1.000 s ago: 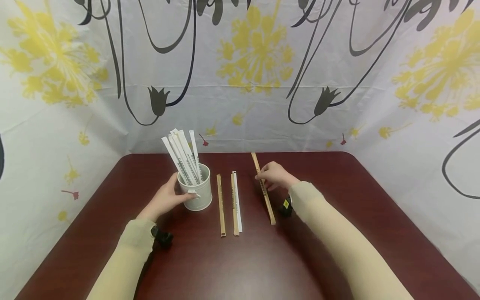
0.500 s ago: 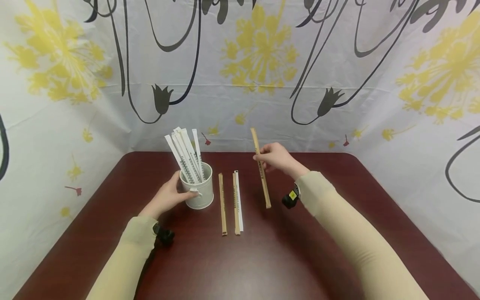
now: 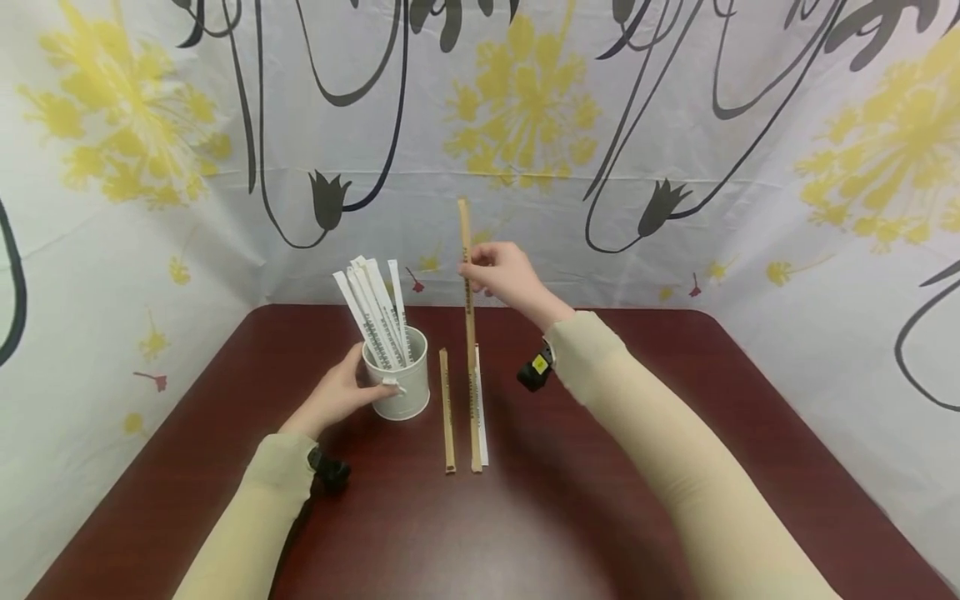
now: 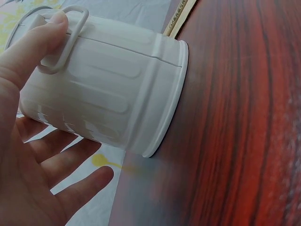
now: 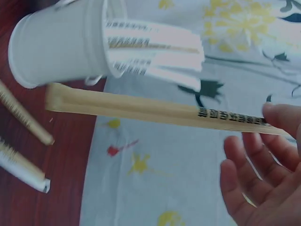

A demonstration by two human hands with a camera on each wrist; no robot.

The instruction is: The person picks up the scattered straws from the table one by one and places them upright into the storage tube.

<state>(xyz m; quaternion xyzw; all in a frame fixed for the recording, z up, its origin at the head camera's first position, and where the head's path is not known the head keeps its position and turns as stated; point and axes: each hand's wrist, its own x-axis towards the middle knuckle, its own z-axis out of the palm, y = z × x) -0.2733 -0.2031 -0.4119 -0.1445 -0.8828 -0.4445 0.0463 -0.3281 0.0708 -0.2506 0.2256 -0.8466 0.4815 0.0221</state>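
My right hand (image 3: 510,275) pinches a brown paper-wrapped straw (image 3: 467,229) near its middle, between thumb and fingers. The straw stands nearly upright above the table's back part, and its lower end overlaps the lying straws in the head view. In the right wrist view the held straw (image 5: 141,107) shows dark print and passes in front of the bucket. My left hand (image 3: 333,392) holds a white bucket (image 3: 408,398), thumb on its small handle (image 4: 77,35), fingers along the side. Several white paper-wrapped straws (image 3: 375,312) lean inside the bucket.
On the dark red table (image 3: 480,533), right of the bucket, lies one brown wrapped straw (image 3: 447,417). Beside it another brown straw (image 3: 476,433) lies against a white one (image 3: 483,442). A patterned cloth (image 3: 525,233) hangs behind.
My right hand has lifted the brown straw off the table and carried it up and left toward the bucket. The left hand stays on the bucket.
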